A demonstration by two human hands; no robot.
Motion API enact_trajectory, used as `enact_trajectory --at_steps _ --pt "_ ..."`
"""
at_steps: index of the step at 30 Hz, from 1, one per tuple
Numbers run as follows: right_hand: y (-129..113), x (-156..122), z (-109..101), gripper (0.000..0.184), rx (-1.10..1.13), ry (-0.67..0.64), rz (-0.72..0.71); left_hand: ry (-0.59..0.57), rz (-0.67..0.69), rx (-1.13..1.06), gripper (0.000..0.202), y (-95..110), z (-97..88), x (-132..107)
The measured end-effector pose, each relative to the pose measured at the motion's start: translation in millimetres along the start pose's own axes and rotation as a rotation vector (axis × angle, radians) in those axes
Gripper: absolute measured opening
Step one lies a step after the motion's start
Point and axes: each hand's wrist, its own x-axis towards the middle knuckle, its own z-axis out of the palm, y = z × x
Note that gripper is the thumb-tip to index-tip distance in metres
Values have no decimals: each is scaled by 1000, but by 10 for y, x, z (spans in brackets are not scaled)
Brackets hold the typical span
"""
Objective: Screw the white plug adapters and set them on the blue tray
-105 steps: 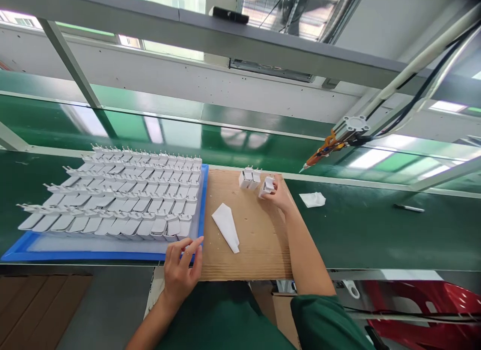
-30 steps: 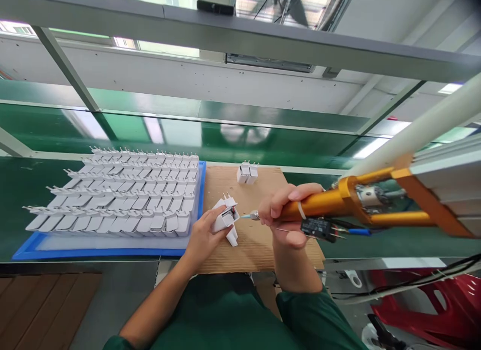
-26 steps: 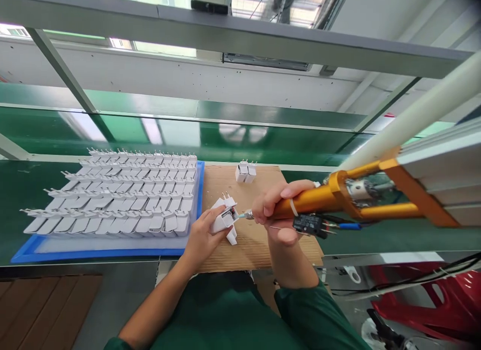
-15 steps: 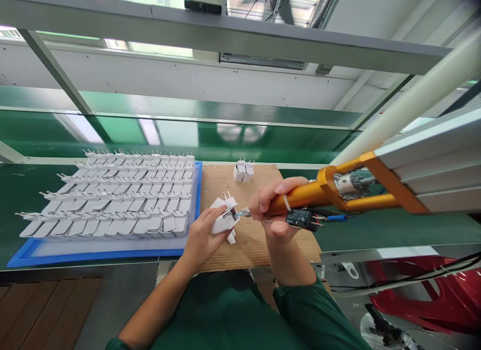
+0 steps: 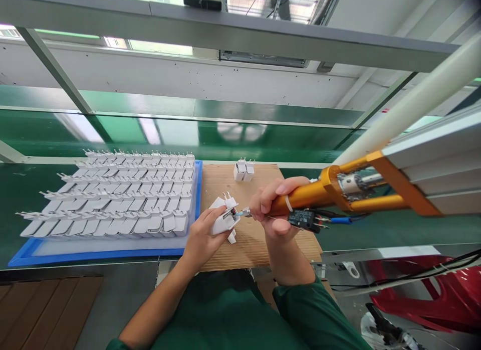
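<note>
My left hand (image 5: 206, 238) pinches a white plug adapter housing (image 5: 223, 222) whose open end faces right. My right hand (image 5: 273, 204) is wrapped round an orange handheld dispensing tool (image 5: 300, 198), held nearly level, with a small black switch (image 5: 303, 219) fixed under its body. The tool's thin tip (image 5: 243, 212) reaches the housing's open end; what it touches inside is too small to make out. More white plug parts lie beneath and behind my left hand on a brown board (image 5: 259, 249), partly hidden by it.
Left of the board, a blue-rimmed tray (image 5: 112, 254) holds rows of white plug adapters (image 5: 124, 199), pins up. A small white pair of adapters (image 5: 244, 170) stands at the board's back. A pale pole (image 5: 406, 102) slants across the right, and a red stool (image 5: 432, 295) is below.
The rear of the orange tool and the metal arm behind it have shifted slightly right. Both hands and the white housing stay almost in place.
</note>
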Motion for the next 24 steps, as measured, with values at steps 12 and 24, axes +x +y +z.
enact_trajectory --at_steps 12,24 --pt "42 25 35 42 213 -21 -83 -8 -18 -20 43 -3 -5 -5" --pt "10 16 23 37 243 -36 -57 18 10 -26 43 -31 0 -16"
